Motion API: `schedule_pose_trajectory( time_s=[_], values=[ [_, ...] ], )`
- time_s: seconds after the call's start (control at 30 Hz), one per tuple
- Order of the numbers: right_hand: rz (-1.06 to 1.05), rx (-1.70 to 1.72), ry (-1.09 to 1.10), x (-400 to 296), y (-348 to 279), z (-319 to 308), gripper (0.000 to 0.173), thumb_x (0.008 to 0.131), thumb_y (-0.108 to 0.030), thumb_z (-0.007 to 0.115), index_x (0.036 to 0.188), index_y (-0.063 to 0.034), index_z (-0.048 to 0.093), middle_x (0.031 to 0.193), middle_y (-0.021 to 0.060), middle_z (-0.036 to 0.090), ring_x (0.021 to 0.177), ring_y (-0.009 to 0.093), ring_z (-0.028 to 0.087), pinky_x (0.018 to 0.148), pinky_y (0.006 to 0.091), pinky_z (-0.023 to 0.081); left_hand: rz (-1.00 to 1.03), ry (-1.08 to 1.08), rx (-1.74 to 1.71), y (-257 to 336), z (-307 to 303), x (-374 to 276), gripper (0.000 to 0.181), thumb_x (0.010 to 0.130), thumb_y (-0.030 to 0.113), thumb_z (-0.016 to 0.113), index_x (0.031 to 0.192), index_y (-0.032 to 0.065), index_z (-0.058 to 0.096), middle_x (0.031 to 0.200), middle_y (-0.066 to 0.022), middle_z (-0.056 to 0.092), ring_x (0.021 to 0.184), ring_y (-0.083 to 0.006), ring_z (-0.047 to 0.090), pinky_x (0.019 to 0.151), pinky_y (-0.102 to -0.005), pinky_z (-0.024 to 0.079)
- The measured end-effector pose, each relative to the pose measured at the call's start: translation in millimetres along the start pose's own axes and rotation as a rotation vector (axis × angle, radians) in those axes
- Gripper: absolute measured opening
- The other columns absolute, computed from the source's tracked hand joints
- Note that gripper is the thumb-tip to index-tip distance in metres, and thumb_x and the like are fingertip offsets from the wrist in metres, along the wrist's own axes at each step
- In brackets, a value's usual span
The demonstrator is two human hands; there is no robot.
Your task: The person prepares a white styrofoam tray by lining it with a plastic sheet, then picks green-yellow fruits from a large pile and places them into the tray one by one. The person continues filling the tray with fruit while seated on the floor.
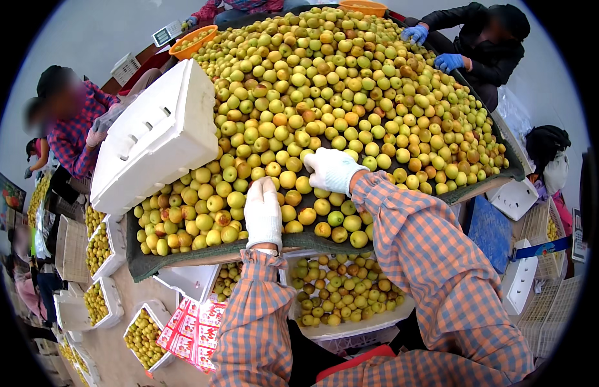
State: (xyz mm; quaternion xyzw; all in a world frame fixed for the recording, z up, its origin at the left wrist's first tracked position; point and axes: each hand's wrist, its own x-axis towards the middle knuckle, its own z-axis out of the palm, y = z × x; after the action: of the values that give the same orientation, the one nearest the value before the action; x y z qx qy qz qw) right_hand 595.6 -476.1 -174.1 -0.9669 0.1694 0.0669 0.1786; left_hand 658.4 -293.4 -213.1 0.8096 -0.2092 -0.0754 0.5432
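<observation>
A broad heap of yellow-green jujubes (289, 87), some with brown or reddish patches, covers a table lined with dark green cloth (299, 242). My left hand (264, 210), in a white knit glove, rests near the table's front edge with its fingers pointing away from me, touching the fruit; whether it holds one is hidden. To the right and a little farther in, my right hand (333, 170), gloved alike, is over the fruit with its fingers curled down; its fingertips are mostly hidden. Just below the table edge is a white foam box (350, 331) of jujubes.
A white foam box (154, 140) lies tilted on the heap's left side. Co-workers are at the left and at the upper right, where blue-gloved hands (448, 63) touch the fruit. Fruit-filled foam boxes (168, 358) and printed red sheets (193, 334) are at lower left; plastic crates (553, 309) at right.
</observation>
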Motion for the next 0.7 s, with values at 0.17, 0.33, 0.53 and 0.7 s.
schedule_pose_trajectory(
  time_s=[0.17, 0.33, 0.53, 0.7],
  values=[
    [0.164, 0.496, 0.09, -2.1, 28.6, -16.0, 0.023, 0.077, -0.017, 0.058, 0.095, -0.007, 0.068, 0.097, 0.0155, 0.067, 0.093, 0.031, 0.064, 0.085, 0.0392, 0.052, -0.043, 0.062, -0.078, 1.0, -0.2, -3.8, 0.041, 0.099, 0.038, 0.045, 0.12, 0.0051, 0.059, 0.105, -0.0204, 0.066, 0.091, -0.0312, 0.063, 0.084, -0.0382, 0.048],
    [-0.073, 0.01, 0.302, 24.2, 39.4, -12.6, 0.025, 0.084, -0.009, 0.055, 0.106, -0.0109, 0.066, 0.108, 0.0128, 0.065, 0.101, 0.032, 0.063, 0.085, 0.0408, 0.052, -0.068, 0.052, -0.101, -3.7, 4.8, -0.2, 0.042, 0.099, 0.039, 0.044, 0.119, 0.0044, 0.059, 0.106, -0.0207, 0.065, 0.094, -0.0312, 0.063, 0.085, -0.038, 0.048],
    [-0.058, -0.325, 0.057, 39.5, 18.0, -9.3, 0.029, 0.085, -0.01, 0.055, 0.114, -0.0123, 0.06, 0.115, 0.0148, 0.058, 0.105, 0.034, 0.061, 0.085, 0.044, 0.051, -0.097, 0.114, -0.251, -7.9, 2.0, -1.0, 0.044, 0.099, 0.039, 0.044, 0.116, 0.0007, 0.059, 0.103, -0.0192, 0.065, 0.09, -0.0289, 0.062, 0.083, -0.0372, 0.048],
    [0.085, 0.016, 0.175, 20.9, 36.1, -29.6, 0.029, 0.081, -0.029, 0.064, 0.103, -0.0096, 0.063, 0.109, 0.0168, 0.06, 0.1, 0.034, 0.061, 0.084, 0.0439, 0.05, -0.062, 0.146, -0.282, 8.5, 0.0, -5.6, 0.044, 0.101, 0.034, 0.043, 0.121, -0.0029, 0.056, 0.111, -0.0153, 0.063, 0.097, -0.0217, 0.06, 0.087, -0.0327, 0.047]
  ],
)
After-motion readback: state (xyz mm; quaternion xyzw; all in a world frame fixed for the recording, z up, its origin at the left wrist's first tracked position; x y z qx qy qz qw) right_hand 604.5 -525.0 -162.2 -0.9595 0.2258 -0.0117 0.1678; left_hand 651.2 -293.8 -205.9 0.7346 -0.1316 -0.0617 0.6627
